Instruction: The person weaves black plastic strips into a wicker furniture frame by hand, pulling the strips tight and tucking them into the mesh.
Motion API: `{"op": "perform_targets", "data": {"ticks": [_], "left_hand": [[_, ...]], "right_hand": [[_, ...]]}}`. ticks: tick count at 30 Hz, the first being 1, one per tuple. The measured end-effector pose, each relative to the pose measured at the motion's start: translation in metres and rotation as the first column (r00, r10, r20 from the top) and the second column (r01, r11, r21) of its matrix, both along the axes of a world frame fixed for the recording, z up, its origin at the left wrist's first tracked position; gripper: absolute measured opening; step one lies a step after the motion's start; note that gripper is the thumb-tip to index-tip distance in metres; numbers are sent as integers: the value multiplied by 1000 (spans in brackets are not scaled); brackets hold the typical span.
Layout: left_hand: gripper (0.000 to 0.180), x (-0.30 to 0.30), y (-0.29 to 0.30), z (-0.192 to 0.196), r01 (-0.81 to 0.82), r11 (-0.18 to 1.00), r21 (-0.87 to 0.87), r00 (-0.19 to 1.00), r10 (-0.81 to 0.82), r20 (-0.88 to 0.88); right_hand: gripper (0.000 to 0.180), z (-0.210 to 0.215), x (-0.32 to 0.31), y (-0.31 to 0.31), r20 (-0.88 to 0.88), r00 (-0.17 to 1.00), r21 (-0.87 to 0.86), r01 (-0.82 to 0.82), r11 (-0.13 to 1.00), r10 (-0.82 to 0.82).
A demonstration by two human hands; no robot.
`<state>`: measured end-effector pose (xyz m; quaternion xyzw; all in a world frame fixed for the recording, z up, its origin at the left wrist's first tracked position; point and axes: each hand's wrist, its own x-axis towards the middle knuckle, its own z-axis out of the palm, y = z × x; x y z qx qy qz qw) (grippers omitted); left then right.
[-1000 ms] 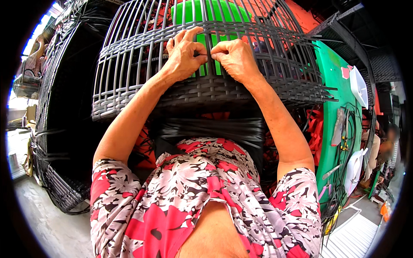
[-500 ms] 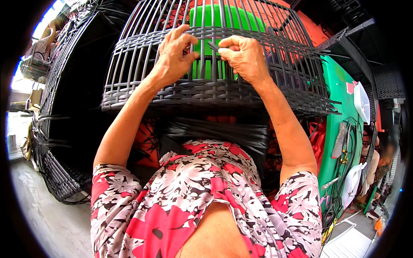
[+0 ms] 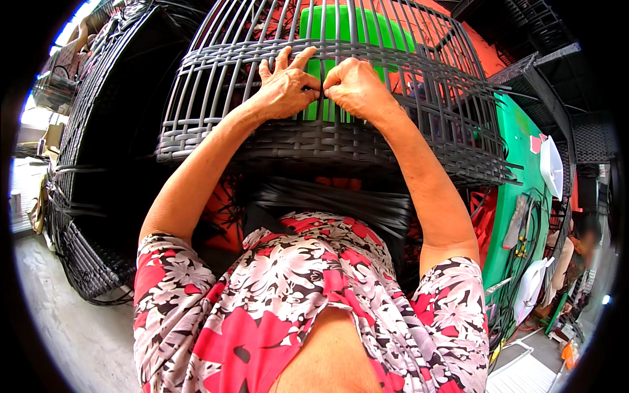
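In front of me stands a dark grey woven rattan frame (image 3: 321,139), with upright strands crossed by a woven band near the top and a denser one at the bottom. My left hand (image 3: 288,90) has thumb and forefinger pinched at a dark rattan strip (image 3: 322,73) between the two bands, its other fingers spread over the upper weave. From the other side, my right hand (image 3: 360,90) is closed at the same spot, fingertips almost touching the left ones. The pinched end itself is hidden by the fingers.
Behind the frame is a bright green panel (image 3: 357,25). A bundle of black strips (image 3: 334,204) lies below it, close to my body. Another dark woven piece (image 3: 88,177) stands at the left. To the right is a green board (image 3: 524,170) with white holders; a person (image 3: 576,255) is beyond.
My hands have come together, from apart to fingertip to fingertip. My left hand has moved right and its fingers have pinched. The strip end seen at my right fingertips is now hidden.
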<state>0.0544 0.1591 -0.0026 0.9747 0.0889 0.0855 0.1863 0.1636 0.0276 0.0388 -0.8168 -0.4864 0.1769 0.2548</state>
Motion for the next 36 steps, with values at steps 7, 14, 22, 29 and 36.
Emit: {"op": "perform_targets", "data": {"ticks": [7,14,22,29,36], "left_hand": [[4,-10,7,22,16,991,-136,977,13,211],[4,-28,19,52,145,960,-238,937,-56,345],[27,-44,19,12,-128,987,96,991,124,47],[17,-42,34,8,-8,987,-163,994,26,107],[3,-56,44,60,101,961,-259,935,-3,354]], "right_hand": [[21,-5,3,-10,-63,998,460,30,888,-1],[14,-3,-11,4,-623,753,407,83,910,210],[15,-3,-20,27,128,992,163,-19,986,-2],[16,-14,-20,24,-236,971,264,18,964,47],[22,-1,-30,29,-497,833,459,12,888,245]]}}
